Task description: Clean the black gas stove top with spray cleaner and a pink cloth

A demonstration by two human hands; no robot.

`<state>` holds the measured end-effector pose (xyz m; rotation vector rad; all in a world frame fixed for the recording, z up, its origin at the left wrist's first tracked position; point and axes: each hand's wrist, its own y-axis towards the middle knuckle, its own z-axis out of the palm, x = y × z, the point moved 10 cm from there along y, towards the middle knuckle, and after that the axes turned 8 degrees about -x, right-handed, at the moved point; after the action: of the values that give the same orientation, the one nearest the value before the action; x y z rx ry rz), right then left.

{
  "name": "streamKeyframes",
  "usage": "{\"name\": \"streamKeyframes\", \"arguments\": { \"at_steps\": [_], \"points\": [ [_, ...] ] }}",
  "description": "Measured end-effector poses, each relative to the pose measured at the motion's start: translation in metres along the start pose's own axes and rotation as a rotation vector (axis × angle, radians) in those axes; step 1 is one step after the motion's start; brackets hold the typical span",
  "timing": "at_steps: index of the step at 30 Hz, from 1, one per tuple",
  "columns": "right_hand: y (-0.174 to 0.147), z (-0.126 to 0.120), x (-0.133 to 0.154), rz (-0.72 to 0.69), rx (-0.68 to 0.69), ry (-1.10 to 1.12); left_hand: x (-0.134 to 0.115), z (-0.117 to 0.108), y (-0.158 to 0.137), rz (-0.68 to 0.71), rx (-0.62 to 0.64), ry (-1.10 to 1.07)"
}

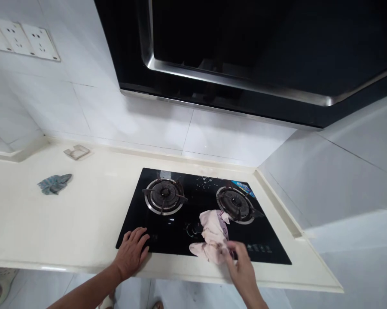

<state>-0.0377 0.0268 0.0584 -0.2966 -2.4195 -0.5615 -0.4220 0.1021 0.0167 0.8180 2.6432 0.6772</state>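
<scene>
Now my right hand (241, 268) pinches the crumpled pink cloth (212, 236) on the black glass stove (199, 201); my left hand (132, 253) lies flat and empty beside it.

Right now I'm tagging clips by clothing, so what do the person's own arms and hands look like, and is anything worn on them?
Both forearms are bare as far as the frame shows: no sleeves, gloves, watch or bracelets. The left hand and the right hand show no rings that I can make out, though the fingers are small in the picture. Nails look short and unpainted.
</scene>
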Motion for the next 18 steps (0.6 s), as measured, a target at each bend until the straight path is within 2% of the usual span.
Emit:
{"name": "streamKeyframes", "arguments": {
  "at_steps": [2, 3, 5, 8, 11, 14, 18],
  "points": [
    [0.031, -0.005, -0.013, 0.071, -0.099, -0.158, -0.002, -0.001, 0.000, -0.003, 0.007, -0.005],
    [0.047, 0.003, -0.019, 0.106, -0.071, -0.245, -0.002, -0.002, 0.001, -0.008, 0.009, -0.006],
    [0.075, 0.037, -0.024, 0.131, 0.079, -0.373, -0.004, -0.003, 0.001, -0.018, 0.014, -0.006],
    [0.105, 0.089, -0.008, 0.042, 0.243, -0.418, -0.005, -0.004, 0.002, -0.025, 0.027, -0.007],
    [0.114, 0.113, 0.018, -0.048, 0.243, -0.420, -0.004, -0.004, 0.002, -0.038, 0.033, -0.023],
    [0.097, 0.109, 0.036, -0.104, 0.194, -0.454, -0.004, -0.005, 0.003, -0.050, 0.026, -0.042],
    [0.047, 0.072, 0.046, -0.152, -0.020, -0.525, -0.005, -0.006, 0.002, -0.054, 0.019, -0.061]
  ]
}}
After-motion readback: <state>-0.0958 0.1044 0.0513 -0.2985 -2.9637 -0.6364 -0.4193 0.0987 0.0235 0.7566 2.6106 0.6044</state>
